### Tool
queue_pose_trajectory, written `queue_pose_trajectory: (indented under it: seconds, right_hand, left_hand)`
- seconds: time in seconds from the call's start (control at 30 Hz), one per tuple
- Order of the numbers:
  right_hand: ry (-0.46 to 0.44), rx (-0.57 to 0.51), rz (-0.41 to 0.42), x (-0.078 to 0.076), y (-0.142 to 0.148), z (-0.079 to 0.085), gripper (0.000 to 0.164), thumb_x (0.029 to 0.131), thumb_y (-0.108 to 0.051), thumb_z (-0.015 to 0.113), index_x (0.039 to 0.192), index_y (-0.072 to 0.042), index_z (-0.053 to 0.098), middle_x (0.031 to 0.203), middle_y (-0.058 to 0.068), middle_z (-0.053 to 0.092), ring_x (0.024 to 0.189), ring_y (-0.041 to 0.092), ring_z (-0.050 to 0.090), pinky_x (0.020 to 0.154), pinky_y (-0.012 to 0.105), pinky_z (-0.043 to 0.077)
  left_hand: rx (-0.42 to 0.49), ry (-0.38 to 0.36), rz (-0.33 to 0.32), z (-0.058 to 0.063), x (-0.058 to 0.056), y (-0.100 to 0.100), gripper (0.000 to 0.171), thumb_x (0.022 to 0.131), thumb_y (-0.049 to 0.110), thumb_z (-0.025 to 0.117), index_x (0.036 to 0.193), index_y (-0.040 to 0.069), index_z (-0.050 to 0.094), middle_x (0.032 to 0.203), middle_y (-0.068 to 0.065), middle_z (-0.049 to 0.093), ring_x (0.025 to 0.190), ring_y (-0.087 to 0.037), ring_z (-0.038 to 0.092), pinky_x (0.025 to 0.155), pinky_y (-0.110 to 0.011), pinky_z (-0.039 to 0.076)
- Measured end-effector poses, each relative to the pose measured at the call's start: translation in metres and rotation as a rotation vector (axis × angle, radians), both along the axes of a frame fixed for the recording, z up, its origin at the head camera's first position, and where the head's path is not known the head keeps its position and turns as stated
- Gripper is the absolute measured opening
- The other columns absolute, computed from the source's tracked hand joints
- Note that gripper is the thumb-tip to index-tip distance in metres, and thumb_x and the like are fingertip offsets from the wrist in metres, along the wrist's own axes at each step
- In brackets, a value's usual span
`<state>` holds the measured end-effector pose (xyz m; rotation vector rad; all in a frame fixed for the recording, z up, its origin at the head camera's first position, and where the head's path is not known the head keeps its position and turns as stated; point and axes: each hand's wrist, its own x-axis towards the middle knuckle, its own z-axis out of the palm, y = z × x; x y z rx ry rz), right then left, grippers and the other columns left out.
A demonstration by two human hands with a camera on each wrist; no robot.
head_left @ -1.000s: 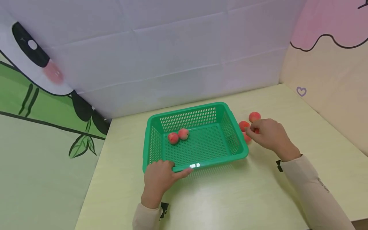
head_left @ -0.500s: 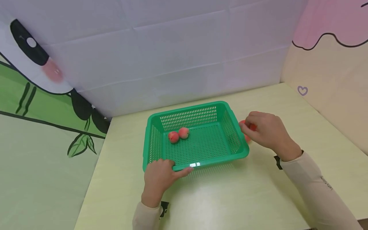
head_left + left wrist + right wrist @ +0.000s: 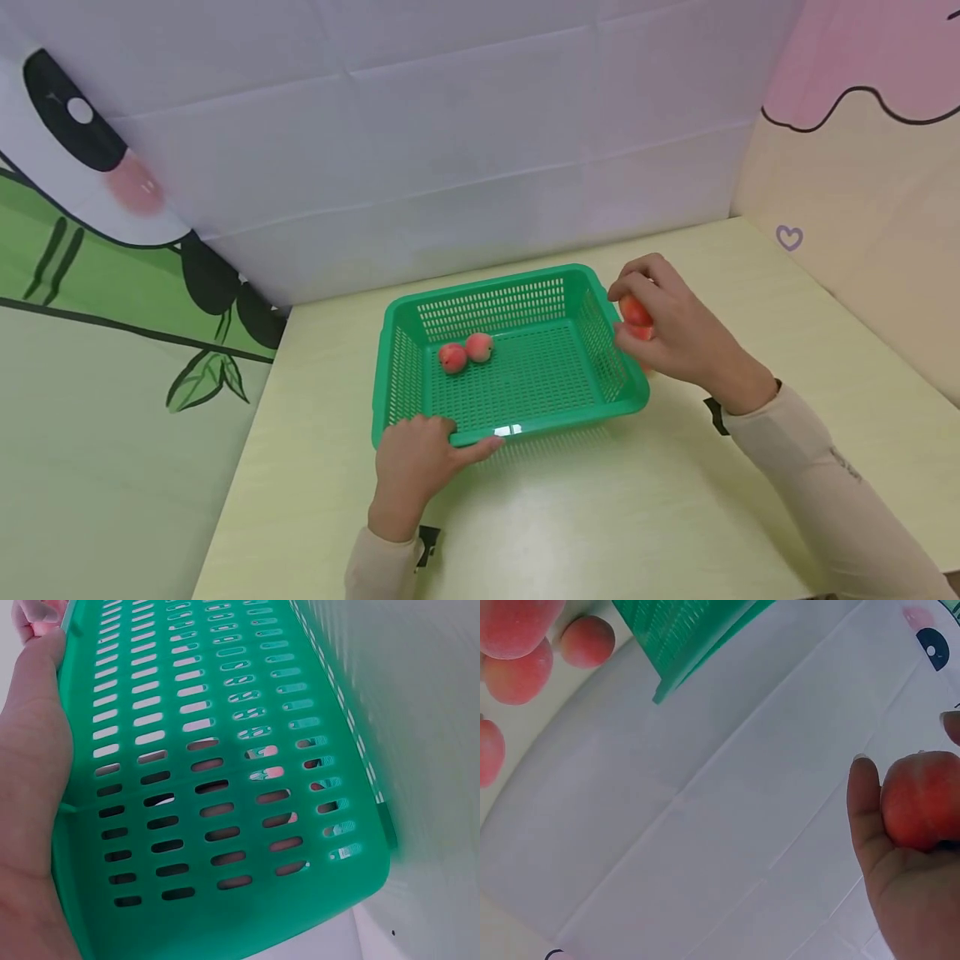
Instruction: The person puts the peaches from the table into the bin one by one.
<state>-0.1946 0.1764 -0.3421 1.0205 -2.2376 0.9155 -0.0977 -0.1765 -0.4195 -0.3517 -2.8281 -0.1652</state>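
Observation:
A green plastic basket (image 3: pixel 517 433) with slotted walls sits on the table, with two peaches (image 3: pixel 452 358) lying side by side on its floor. My left hand (image 3: pixel 416 467) grips its near rim, fingers over the edge and thumb along the outside; the left wrist view shows the slotted wall (image 3: pixel 217 780) beside that hand. At the basket's right side, my right hand (image 3: pixel 675 329) holds a peach (image 3: pixel 922 799) between thumb and fingers, raised near the rim. More peaches (image 3: pixel 519 671) lie under and behind that hand, mostly hidden from the head view.
The pale table (image 3: pixel 300 500) extends around the basket. A white cloth wall (image 3: pixel 465 150) stands behind it, a printed green panel (image 3: pixel 112 375) at the left and a peach-coloured panel (image 3: pixel 862 250) at the right.
My right hand has risen from the peaches on the table and come toward the basket's right rim, a peach now in its grasp. The left hand stays on the near rim.

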Motion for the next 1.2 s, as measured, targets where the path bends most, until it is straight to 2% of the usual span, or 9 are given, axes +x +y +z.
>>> queue_pose_trajectory:
  seconds: [0.17,0.3,0.47,0.63,0.77,0.93,1.2]
  right_hand:
    - [-0.037,-0.005,0.002,0.0,-0.003,0.006,0.037,0.077,0.011,0.058,0.112,0.0,0.062,0.123,0.02,0.044,0.107,0.024,0.048,0.076,0.023,0.044]
    - [-0.049,-0.016,-0.002,0.001,-0.005,0.011,0.04,0.079,0.015,0.057,0.115,-0.001,0.063,0.122,0.02,0.044,0.109,0.025,0.048,0.078,0.021,0.043]
    - [-0.081,0.005,0.017,0.001,-0.01,0.015,0.038,0.086,0.013,0.064,0.121,-0.002,0.063,0.122,0.016,0.048,0.101,0.02,0.056,0.078,0.019,0.049]
    - [-0.031,0.06,-0.013,-0.001,-0.014,0.019,0.035,0.089,0.001,0.075,0.123,-0.005,0.066,0.12,0.01,0.057,0.096,0.017,0.062,0.065,0.032,0.057]
    - [0.006,0.089,-0.03,-0.002,-0.018,0.023,0.036,0.092,-0.009,0.083,0.123,-0.006,0.065,0.119,0.007,0.062,0.093,0.015,0.062,0.063,0.036,0.056]
    - [-0.006,0.117,-0.051,-0.003,-0.022,0.027,0.037,0.095,-0.018,0.083,0.126,-0.008,0.065,0.119,0.005,0.064,0.085,0.012,0.061,0.062,0.035,0.053]
    - [-0.008,0.173,-0.072,-0.01,-0.027,0.03,0.04,0.093,-0.024,0.087,0.128,-0.013,0.071,0.125,0.007,0.062,0.06,0.01,0.056,0.057,0.034,0.05]
  left_hand:
    - [-0.004,0.014,-0.001,-0.001,-0.001,0.0,0.079,0.079,0.079,0.075,0.056,0.023,0.025,0.057,0.011,0.012,0.05,-0.006,0.012,0.046,-0.025,0.011]
    - [-0.001,0.029,-0.009,-0.001,-0.001,0.0,0.078,0.078,0.077,0.077,0.055,0.023,0.025,0.058,0.011,0.012,0.051,-0.006,0.011,0.045,-0.025,0.011]
    - [0.012,0.025,-0.006,-0.001,0.0,0.0,0.079,0.078,0.076,0.078,0.056,0.023,0.024,0.058,0.011,0.011,0.051,-0.006,0.012,0.045,-0.025,0.011]
    - [0.012,0.02,0.0,0.0,0.0,0.0,0.079,0.078,0.077,0.078,0.056,0.023,0.025,0.058,0.011,0.011,0.05,-0.006,0.012,0.045,-0.025,0.011]
    - [0.01,0.022,-0.005,0.0,0.0,0.0,0.078,0.077,0.075,0.079,0.055,0.023,0.025,0.057,0.011,0.012,0.05,-0.006,0.013,0.045,-0.025,0.011]
    - [0.014,0.013,-0.003,0.0,-0.001,0.0,0.078,0.078,0.077,0.077,0.055,0.023,0.026,0.057,0.011,0.012,0.049,-0.007,0.013,0.045,-0.025,0.012]
    - [0.017,0.008,-0.005,-0.002,-0.003,-0.001,0.078,0.078,0.076,0.078,0.055,0.023,0.026,0.057,0.011,0.012,0.049,-0.007,0.014,0.045,-0.025,0.012]
